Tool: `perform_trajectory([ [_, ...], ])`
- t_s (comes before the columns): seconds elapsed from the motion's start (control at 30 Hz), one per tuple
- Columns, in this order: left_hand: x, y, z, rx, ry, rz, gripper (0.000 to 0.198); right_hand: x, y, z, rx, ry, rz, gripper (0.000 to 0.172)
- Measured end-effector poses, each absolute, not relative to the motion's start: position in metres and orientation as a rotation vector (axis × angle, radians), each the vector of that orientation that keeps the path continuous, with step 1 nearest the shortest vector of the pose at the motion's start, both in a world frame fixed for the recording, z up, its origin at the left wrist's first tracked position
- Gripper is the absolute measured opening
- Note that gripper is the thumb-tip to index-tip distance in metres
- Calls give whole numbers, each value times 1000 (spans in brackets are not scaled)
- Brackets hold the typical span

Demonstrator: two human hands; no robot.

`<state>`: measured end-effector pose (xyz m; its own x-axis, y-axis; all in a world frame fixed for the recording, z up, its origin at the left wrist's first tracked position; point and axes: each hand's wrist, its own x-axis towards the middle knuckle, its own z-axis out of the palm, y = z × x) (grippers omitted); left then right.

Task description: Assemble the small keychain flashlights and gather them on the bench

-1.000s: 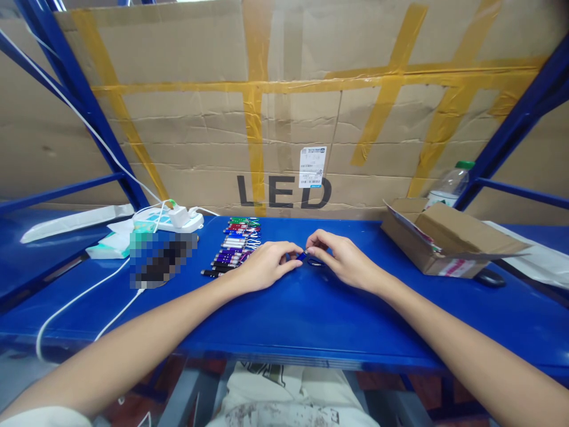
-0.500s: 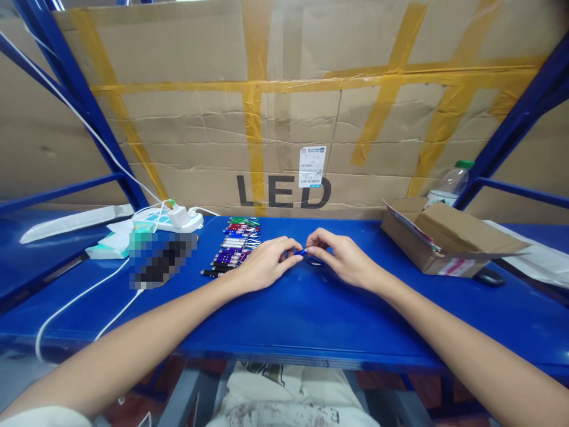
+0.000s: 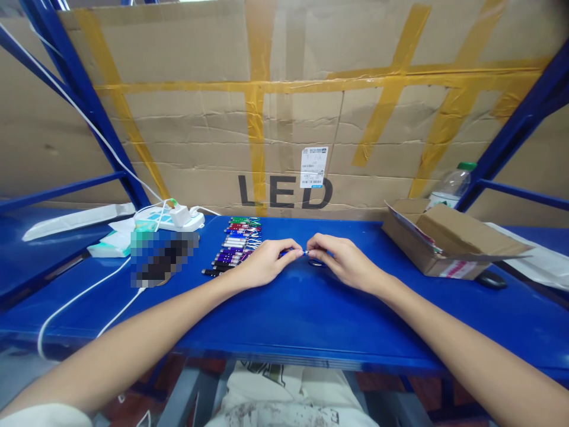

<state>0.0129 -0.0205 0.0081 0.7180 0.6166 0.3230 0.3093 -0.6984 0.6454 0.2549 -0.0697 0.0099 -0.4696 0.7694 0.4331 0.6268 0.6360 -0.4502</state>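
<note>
My left hand (image 3: 271, 261) pinches one end of a small blue pen-shaped tube (image 3: 305, 253) between thumb and fingers. The other end, which has a silvery part, sits in the closed fingertips of my right hand (image 3: 340, 258). Most of the tube is hidden by my fingers. Just under my right fingers shows a metal clip loop (image 3: 315, 263); whether it joins the tube I cannot tell. Left of my left hand, several similar slim tubes (image 3: 235, 243) in green, red, blue, silver, purple and black lie in a column, with wire clips at their right ends.
On the blue table (image 3: 302, 320), an open cardboard box (image 3: 448, 243) stands at right beside a black mouse-like object (image 3: 491, 279) and a plastic bottle (image 3: 453, 184). At left are a power strip (image 3: 191, 221), white cables, a tissue pack (image 3: 109, 246) and a blurred-out dark object (image 3: 164, 261).
The blue tube has turned from a slant to nearly level between my fingertips. My left fingers have straightened a little along it. The view has shifted slightly.
</note>
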Motion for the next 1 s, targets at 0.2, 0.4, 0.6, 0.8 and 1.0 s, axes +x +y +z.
perform_trajectory([
  [0.2,14,-18,8,2104,643,619,46,256,-71,13,-998,-2273,254,19],
  [0.4,14,-18,2,2019,573,613,46,256,-71,11,-924,-2268,236,16],
  [0.6,14,-19,0,2064,603,690,32,255,-71,11,-997,-2201,363,13],
  [0.8,11,-21,5,2267,584,802,19,252,-72,10,-1081,-2100,629,18],
  [1.0,9,-21,8,2403,518,873,14,248,-71,9,-1074,-1902,997,30],
])
